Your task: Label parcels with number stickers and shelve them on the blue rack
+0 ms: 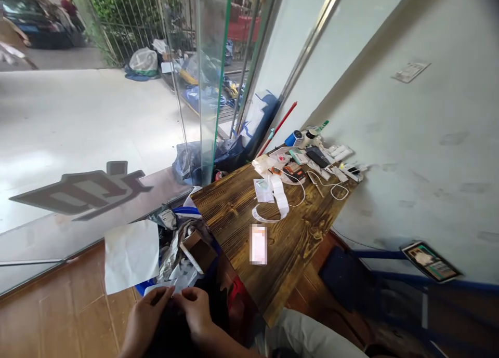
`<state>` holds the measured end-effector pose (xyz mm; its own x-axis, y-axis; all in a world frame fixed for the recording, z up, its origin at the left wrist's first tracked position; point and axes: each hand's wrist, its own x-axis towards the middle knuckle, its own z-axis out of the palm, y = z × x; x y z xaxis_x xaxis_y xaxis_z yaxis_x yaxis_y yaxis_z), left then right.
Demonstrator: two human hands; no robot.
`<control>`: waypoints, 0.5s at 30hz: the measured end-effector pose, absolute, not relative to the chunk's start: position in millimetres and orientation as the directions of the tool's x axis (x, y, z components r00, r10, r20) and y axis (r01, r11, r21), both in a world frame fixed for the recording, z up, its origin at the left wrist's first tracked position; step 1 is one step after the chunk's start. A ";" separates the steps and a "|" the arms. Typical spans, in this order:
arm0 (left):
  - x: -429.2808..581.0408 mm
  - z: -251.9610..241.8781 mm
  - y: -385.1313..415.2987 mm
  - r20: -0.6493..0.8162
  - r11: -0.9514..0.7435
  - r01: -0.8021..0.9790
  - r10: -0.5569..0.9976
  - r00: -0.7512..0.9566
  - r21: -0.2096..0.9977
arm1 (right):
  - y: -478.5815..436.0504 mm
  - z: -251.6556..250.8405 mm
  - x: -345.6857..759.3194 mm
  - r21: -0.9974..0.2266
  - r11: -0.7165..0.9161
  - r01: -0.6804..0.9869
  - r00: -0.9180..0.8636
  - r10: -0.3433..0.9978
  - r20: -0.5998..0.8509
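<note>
My left hand (145,317) and my right hand (196,310) are close together at the bottom of the head view, thumb and fingers of each pinched. Whatever is between the fingertips is too small or hidden to name. Dark material lies below and between the hands. Just beyond my fingertips stands a blue bin (145,285) heaped with crumpled paper, plastic wrap and an open cardboard box (199,251). A large white sheet (131,256) hangs at its left side.
Right of the bin, a wooden table (234,233) holds a curled label strip (283,204), a blurred-out pinkish item (258,245), a white cable (339,191) and clutter at its far end. A glass door (212,88) and a blue chair (343,280) flank it.
</note>
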<state>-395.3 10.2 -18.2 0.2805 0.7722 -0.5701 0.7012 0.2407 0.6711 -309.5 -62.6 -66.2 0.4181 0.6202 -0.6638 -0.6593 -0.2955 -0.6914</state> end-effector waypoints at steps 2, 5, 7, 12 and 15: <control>-409.6 -21.0 10.4 -0.602 0.280 0.715 0.761 0.243 0.641 | -64.8 -61.3 -319.9 -0.763 -0.325 -0.559 0.476 0.628 -0.616; -423.5 -21.4 13.0 -0.584 0.245 0.707 0.760 0.286 0.664 | -67.3 -51.2 -331.6 -0.840 -0.326 -0.434 0.493 0.694 -0.524; -430.5 -25.1 15.8 -0.593 0.269 0.670 0.742 0.314 0.692 | -68.3 -48.8 -337.5 -0.851 -0.327 -0.412 0.468 0.725 -0.505; -458.3 -54.0 24.3 -0.740 0.523 0.548 0.592 0.318 0.653 | -65.0 -65.6 -347.0 -0.755 -0.382 -0.532 0.356 0.709 -0.609; -474.8 -68.0 32.2 -0.788 0.583 0.538 0.523 0.324 0.608 | -58.8 -81.6 -351.8 -0.626 -0.433 -0.648 0.228 0.674 -0.702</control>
<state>-474.8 32.2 -68.0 0.3239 0.5233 -0.7882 0.5381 0.5833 0.6084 -351.8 -58.8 -81.6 0.2282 0.6742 -0.7024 -0.6483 -0.4331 -0.6263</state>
